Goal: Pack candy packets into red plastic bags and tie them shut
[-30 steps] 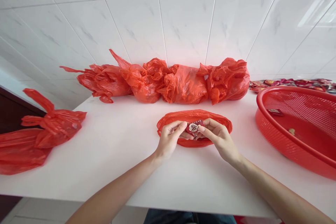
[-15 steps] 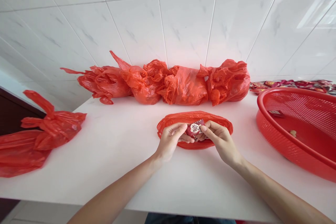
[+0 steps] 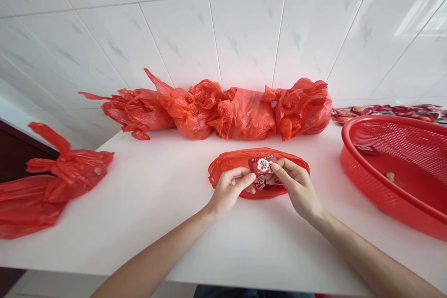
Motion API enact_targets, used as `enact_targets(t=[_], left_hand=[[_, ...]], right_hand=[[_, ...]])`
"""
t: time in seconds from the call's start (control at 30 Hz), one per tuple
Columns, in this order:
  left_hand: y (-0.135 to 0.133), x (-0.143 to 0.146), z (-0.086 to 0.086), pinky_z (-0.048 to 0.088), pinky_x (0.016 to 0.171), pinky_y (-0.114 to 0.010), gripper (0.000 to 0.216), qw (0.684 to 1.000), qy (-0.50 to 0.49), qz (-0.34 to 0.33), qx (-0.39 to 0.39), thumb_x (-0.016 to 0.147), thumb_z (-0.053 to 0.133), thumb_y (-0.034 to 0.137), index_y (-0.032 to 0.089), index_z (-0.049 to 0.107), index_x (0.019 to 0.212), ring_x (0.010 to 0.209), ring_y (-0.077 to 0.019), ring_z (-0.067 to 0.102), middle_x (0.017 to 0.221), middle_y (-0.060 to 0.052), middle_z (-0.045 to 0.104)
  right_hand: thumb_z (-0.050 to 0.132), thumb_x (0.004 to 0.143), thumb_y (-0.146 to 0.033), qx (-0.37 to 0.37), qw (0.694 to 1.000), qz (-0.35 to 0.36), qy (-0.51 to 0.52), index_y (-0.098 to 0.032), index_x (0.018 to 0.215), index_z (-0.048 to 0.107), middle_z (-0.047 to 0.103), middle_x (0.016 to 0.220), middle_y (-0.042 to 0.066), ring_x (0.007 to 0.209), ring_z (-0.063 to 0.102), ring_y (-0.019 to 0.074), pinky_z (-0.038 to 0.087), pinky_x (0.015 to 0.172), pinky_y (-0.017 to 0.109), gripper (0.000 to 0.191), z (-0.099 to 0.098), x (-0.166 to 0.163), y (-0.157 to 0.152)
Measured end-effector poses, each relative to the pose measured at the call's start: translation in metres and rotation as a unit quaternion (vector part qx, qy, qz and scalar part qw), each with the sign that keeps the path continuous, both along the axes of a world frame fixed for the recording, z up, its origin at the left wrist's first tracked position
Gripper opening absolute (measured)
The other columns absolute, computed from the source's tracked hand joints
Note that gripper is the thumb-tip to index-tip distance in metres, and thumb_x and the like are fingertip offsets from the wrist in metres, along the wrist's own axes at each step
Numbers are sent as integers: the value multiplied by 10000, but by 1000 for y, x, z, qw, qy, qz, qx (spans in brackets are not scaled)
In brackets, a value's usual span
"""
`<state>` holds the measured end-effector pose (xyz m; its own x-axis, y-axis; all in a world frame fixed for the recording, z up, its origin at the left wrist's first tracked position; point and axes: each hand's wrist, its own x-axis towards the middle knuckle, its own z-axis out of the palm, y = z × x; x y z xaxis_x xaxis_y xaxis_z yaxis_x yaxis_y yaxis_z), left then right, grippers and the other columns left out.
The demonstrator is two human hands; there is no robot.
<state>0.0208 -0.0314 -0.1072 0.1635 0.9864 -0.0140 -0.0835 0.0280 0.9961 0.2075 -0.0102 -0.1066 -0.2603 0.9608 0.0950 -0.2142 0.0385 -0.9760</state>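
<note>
A small dark red candy packet (image 3: 261, 166) with a white round mark is held up over an open red plastic bag (image 3: 226, 163) that lies on the white table (image 3: 157, 205). My right hand (image 3: 296, 186) pinches the packet's right edge. My left hand (image 3: 228, 188) is curled beside it, its fingertips at the packet's lower left, possibly on a second wrapper underneath. Both hands hover over the bag's mouth.
A row of knotted red plastic bags (image 3: 223, 107) lines the tiled wall. Two more tied red bags (image 3: 52, 177) lie at the table's left edge. A red mesh basket (image 3: 398, 167) with a few small items stands at the right, loose candy wrappers (image 3: 384, 111) behind it.
The packet has been lifted slightly and turned more upright, now gripped mainly by my right hand. My left hand's fingers have slipped lower.
</note>
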Motion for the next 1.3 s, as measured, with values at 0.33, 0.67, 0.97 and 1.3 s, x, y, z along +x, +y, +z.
enact_targets(t=[0.33,0.67,0.97,1.3], left_hand=[[0,-1,1,524,674,-283,372,999,25,17,43,804,751,540,169,732,833,632,-136,608,737,-14,671],[-3,-2,4,524,689,-287,339,999,31,11,38,811,744,513,175,721,792,643,-145,602,682,-4,636],[-1,-2,3,533,699,-284,357,1000,26,-5,15,801,748,523,170,700,780,663,-137,601,741,-6,649],[-1,-3,4,534,685,-286,386,998,41,-31,42,841,714,549,175,657,762,637,-141,605,701,-3,628]], right_hand=[[749,842,-545,-50,998,27,26,-197,717,634,699,696,6,665,621,137,508,706,270,388,-2,-1,0],[728,867,-533,-19,999,44,0,-190,797,685,695,727,8,674,609,131,504,707,269,352,1,2,0],[737,855,-546,9,999,37,-13,-189,793,692,684,717,8,680,618,134,528,711,269,365,4,1,0],[735,856,-540,-21,999,50,-7,-186,774,690,694,713,24,666,600,140,509,708,279,366,3,3,1]])
